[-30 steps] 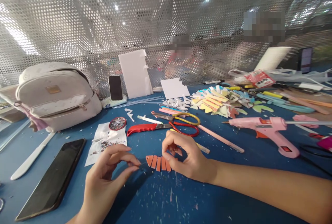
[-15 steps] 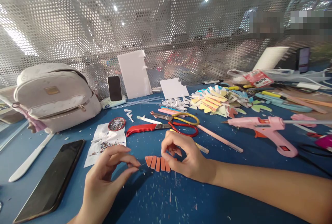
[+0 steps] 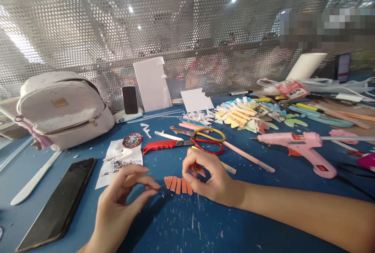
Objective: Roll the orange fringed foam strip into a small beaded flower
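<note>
Head view. The fish (image 3: 177,185), in orange strips, sits at near centre over the worktop (image 3: 254,235); cannot tell if it touches. Right hand (image 3: 215,180) pinches its right end, fingers curled, covering the tail side. Left hand (image 3: 124,196) has thumb and finger nearly together, apparently nipping a fine strand (image 3: 163,186) at the fish's left tip. Strips fan slightly, with narrow gaps.

Handling, my judgement: light right pinch, thin strips may bend; left draws gently, in line with the body, so gaps stay even. Wrists low for steadiness. Scissors (image 3: 211,130) lie just beyond the right hand; glue gun (image 3: 299,147) far right, nozzle pointing left, best kept clear of.
</note>
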The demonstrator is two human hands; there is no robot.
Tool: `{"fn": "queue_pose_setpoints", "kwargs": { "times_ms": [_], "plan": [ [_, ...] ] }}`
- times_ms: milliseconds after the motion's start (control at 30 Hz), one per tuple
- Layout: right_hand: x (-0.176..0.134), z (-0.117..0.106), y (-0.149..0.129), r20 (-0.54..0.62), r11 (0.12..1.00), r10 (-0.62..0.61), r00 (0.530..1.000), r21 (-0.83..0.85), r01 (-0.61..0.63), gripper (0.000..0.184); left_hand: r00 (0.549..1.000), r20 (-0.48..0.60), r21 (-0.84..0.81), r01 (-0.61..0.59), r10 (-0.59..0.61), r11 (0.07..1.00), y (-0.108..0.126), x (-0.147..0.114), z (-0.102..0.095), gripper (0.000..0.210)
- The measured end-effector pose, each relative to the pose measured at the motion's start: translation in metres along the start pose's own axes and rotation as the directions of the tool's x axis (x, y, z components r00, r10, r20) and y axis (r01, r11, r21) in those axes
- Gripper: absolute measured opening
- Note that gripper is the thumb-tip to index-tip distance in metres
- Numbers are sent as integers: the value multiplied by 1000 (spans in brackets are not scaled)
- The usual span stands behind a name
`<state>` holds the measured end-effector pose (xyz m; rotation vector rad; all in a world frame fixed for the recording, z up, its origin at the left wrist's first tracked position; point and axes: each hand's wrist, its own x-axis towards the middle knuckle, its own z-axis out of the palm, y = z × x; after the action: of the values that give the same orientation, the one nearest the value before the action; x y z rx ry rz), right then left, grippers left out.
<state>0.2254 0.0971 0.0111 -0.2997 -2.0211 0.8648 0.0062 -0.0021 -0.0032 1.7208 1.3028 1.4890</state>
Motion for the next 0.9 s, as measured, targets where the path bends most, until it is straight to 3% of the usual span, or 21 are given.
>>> {"fn": "queue_pose_setpoints", "kwargs": {
  "times_ms": [467,900],
  "plan": [
    [-2,0,0,2,1000,0,1000,-4,0,7,989,-95,-97,105,-115,990,4,-1,6,31],
    [0,0,-2,8,1000,-4,1000,4,4,7,997,-38,-45,63,-65,997,1,1,1,32]
  ]
}}
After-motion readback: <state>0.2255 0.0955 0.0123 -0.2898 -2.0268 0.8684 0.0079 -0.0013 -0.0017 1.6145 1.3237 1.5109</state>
